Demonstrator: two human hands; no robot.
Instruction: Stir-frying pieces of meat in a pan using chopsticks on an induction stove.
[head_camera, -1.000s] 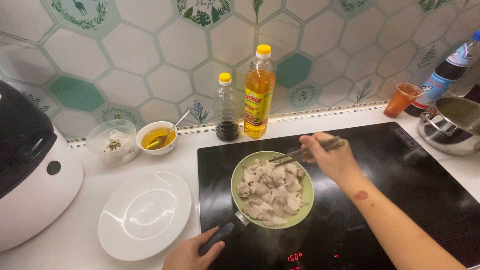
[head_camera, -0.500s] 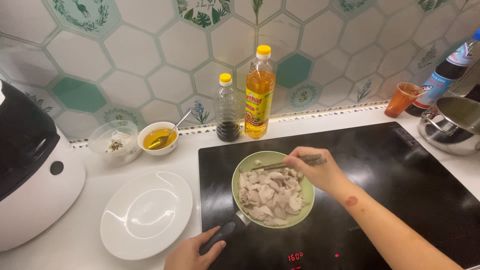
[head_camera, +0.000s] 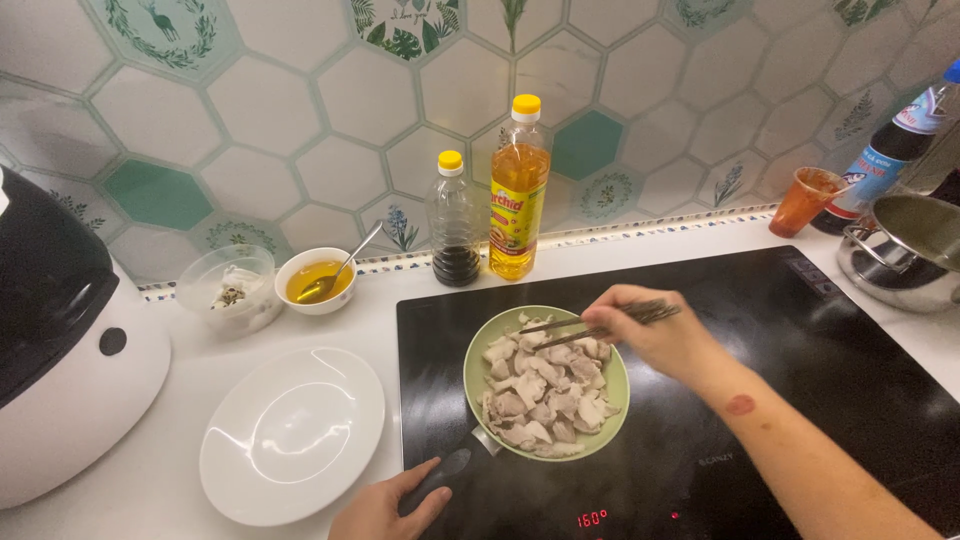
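Green pan (head_camera: 478, 372) of pale meat pieces (head_camera: 540, 395) sitting on the black cooktop (head_camera: 800, 400), front left part. Left hand (head_camera: 385, 508) wrapped shut around the dark pan handle (head_camera: 440, 475) at the bottom edge. Right hand (head_camera: 650, 330) pinching a pair of chopsticks (head_camera: 590, 327), tips over the far side of the meat. Empty white plate (head_camera: 290, 432) just beside the pan on the table (head_camera: 180, 350), two bottles (head_camera: 490, 205) lined up behind by the tiled wall.

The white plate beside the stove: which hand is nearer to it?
Left. The left hand grips the pan handle just right of the white plate. The right hand holds chopsticks over the pan, farther right.
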